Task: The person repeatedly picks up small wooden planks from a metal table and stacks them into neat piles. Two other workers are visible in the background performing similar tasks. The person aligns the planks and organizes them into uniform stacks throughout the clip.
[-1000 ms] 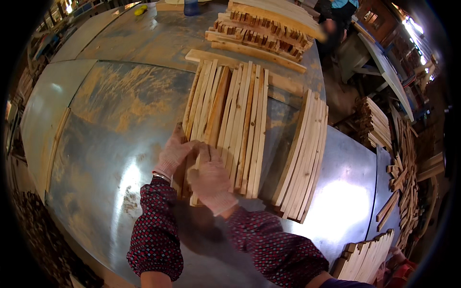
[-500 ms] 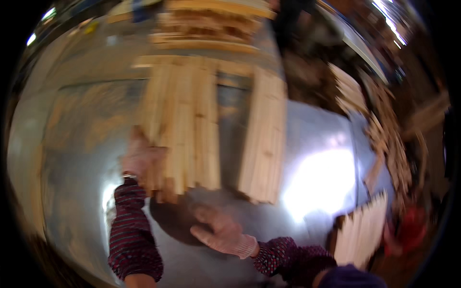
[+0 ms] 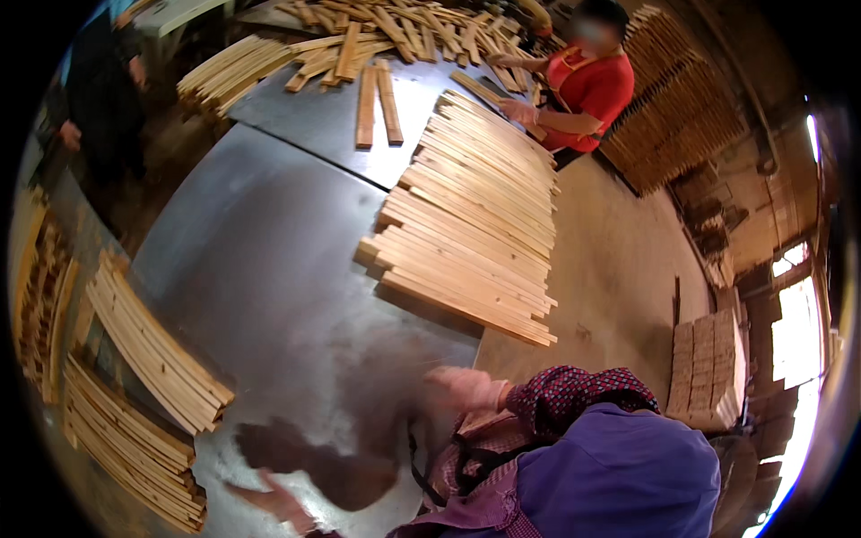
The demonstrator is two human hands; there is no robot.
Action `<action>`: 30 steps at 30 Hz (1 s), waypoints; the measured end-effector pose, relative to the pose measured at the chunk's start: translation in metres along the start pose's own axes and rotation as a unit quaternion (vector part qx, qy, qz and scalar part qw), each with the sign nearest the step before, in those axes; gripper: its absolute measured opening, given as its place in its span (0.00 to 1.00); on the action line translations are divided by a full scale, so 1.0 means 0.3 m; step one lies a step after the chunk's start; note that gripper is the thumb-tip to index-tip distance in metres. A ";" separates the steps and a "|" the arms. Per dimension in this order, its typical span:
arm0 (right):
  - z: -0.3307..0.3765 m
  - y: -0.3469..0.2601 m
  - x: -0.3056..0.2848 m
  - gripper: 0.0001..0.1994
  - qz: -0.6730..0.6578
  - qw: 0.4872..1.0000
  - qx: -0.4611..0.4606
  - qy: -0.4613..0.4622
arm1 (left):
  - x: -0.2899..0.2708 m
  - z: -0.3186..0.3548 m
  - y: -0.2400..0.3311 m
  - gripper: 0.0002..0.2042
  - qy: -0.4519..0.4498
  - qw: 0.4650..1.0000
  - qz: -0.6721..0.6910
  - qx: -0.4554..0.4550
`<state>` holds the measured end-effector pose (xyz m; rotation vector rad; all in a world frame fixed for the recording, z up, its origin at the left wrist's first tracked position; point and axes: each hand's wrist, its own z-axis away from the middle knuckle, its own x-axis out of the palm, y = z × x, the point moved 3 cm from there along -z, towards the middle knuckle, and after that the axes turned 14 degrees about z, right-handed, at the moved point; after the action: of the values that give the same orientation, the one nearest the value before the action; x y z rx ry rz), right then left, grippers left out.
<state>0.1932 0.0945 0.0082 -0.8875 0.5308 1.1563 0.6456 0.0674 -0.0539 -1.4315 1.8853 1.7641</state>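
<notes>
One big metal-topped table (image 3: 269, 215) takes up most of the view, with a dark seam running across it. Over on the right there's one tall stack of wood (image 3: 673, 99), way too many pieces to count. Then one wide row of wooden strips (image 3: 475, 215) laid side by side along the table's right edge, ends pretty ragged. I lose count since the edges blend together, but it's easily over a dozen.

Two other people in view: one in a red top (image 3: 605, 90) near the far end of that row, one in dark clothes (image 3: 103, 90) at upper left. There's one messy heap of loose slats (image 3: 421, 31) at the far end, plus one blocky wood stack (image 3: 707, 368) on the floor at right.

Two curved-looking bundles sit at left, an upper bundle (image 3: 157, 341) and a lower bundle (image 3: 130, 439). Two hands: the left hand (image 3: 280, 504) is near the lower bundle, fingers apart; the right hand (image 3: 468, 389) is near the wide row but not touching, too blurry to tell how its fingers sit. Smallest: two single slats (image 3: 366, 112) lying near the heap.
</notes>
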 end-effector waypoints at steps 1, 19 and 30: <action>0.018 0.086 -0.007 0.28 -0.026 0.998 0.053 0.028 | 0.053 0.104 0.107 0.40 -0.120 0.988 0.058 -0.072; -0.192 1.634 -0.278 0.29 -0.741 0.525 0.261 0.327 | 0.953 0.907 1.392 0.21 -0.207 0.702 0.503 -0.460; -0.046 1.033 0.108 0.27 -0.795 0.468 0.304 0.238 | 0.879 0.436 1.180 0.31 -0.269 0.670 0.521 -0.455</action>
<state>-0.0852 0.1429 -0.1240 -0.6073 0.2605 -1.0490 0.1929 -0.0154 -0.0374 0.4874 1.4927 3.3956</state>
